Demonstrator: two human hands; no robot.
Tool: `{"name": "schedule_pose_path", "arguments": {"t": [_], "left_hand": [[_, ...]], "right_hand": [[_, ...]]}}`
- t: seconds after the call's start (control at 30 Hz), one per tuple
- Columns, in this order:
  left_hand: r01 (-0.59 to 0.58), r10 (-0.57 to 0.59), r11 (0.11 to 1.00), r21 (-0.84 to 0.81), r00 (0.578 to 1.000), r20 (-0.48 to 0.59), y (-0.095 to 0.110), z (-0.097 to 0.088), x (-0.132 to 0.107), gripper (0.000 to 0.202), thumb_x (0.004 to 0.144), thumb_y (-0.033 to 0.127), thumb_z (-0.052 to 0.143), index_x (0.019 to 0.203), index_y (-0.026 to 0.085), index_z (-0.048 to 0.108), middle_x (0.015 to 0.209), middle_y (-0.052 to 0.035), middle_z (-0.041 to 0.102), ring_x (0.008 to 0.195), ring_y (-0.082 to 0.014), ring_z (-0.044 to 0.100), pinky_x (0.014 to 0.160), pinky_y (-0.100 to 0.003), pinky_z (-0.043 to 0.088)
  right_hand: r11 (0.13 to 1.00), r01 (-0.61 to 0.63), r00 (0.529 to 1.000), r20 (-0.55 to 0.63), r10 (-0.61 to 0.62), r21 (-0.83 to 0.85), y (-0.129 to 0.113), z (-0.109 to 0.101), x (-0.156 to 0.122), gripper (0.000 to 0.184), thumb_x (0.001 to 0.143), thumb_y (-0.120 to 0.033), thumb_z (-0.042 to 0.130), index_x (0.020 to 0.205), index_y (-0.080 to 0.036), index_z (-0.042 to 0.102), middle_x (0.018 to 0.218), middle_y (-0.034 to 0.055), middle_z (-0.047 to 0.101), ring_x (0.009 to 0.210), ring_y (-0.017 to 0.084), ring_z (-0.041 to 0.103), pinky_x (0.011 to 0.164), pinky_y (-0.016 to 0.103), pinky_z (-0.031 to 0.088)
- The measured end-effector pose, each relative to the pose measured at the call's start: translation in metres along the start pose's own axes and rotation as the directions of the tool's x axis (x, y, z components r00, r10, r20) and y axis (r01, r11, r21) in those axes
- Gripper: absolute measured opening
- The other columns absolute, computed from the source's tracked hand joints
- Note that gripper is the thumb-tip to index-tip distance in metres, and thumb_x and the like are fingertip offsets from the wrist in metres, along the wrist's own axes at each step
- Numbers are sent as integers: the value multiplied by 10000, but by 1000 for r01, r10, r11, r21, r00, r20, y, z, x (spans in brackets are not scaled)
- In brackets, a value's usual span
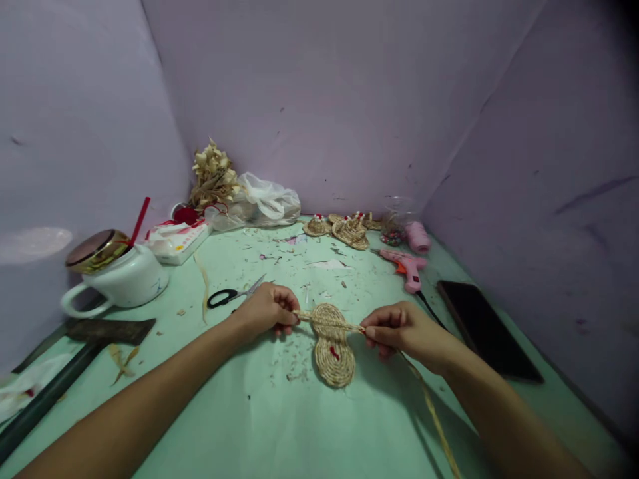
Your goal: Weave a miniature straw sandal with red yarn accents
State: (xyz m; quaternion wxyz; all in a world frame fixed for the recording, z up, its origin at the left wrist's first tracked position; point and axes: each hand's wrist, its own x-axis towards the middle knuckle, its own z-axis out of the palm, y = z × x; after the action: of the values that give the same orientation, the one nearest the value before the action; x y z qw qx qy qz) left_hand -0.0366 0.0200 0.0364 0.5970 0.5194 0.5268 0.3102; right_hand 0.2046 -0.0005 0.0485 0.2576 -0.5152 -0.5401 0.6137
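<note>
Straw braid (330, 322) | pinched — left hand (278, 310), right hand (394, 331) | across coiled piece (341, 366)

Figure-eight piece of tan, coiled plant-fibre cord (333, 340): two flat round spirals joined at a narrow waist, the upper toward the far side, the lower nearer and tilted slightly right. Short dark-red mark (334, 352) on the lower spiral, near its centre. Thin tan fibre braid (332, 324) crosses the upper spiral, drawn straight, held on both sides. Long, pale straw-coloured strand (434, 416) trails loose to near right. Contact with surface below: cannot tell.
</note>
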Motion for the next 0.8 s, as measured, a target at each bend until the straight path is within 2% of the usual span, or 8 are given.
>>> {"name": "schedule_pose_path", "arguments": {"t": [0.1,0.17,0.27,0.37,0.6,0.8], "left_hand": [[-27,22,999,29,983,183,5,-2,-7,154,595,186,612,734,121,623,672,-66,649,452,-111,561,371,-181,356],[-44,31,998,48,972,233,9,-1,-10,217,685,314,569,771,123,628,709,-72,646,474,-97,561,383,-175,357],[-3,-19,994,110,980,197,9,3,-10,325,713,414,528,591,117,582,500,-31,569,383,-78,488,363,-178,340],[32,-71,977,211,981,181,6,6,-9,347,706,389,527,460,152,466,370,10,474,311,-64,402,350,-183,323],[27,-82,923,383,988,128,7,9,-12,288,670,290,526,428,167,427,328,28,443,280,-59,364,328,-172,264],[73,-114,882,466,992,59,5,6,-11,143,644,264,523,551,156,541,344,24,468,283,-72,360,329,-184,247]], "right_hand": [[1000,-11,1000,-4,11,-5,1,-2,1,121,556,-234,702,608,-128,671,481,-5,588,352,61,474,381,193,409],[1000,-24,1000,5,24,-17,2,-1,1,114,559,-226,702,617,-132,673,475,-8,585,348,65,477,383,197,402],[999,-31,999,25,32,-35,2,2,0,112,570,-226,695,627,-132,675,472,-12,581,350,63,473,390,196,393],[999,-24,999,39,25,-39,2,3,0,115,584,-234,682,633,-130,671,480,-15,577,359,59,472,397,192,389],[997,-18,998,63,22,-70,2,3,-2,109,599,-236,671,635,-134,663,483,-23,562,361,54,463,389,185,370],[996,-19,998,55,24,-83,5,0,2,98,579,-227,687,621,-140,668,475,-20,561,373,64,473,400,197,380]]}}
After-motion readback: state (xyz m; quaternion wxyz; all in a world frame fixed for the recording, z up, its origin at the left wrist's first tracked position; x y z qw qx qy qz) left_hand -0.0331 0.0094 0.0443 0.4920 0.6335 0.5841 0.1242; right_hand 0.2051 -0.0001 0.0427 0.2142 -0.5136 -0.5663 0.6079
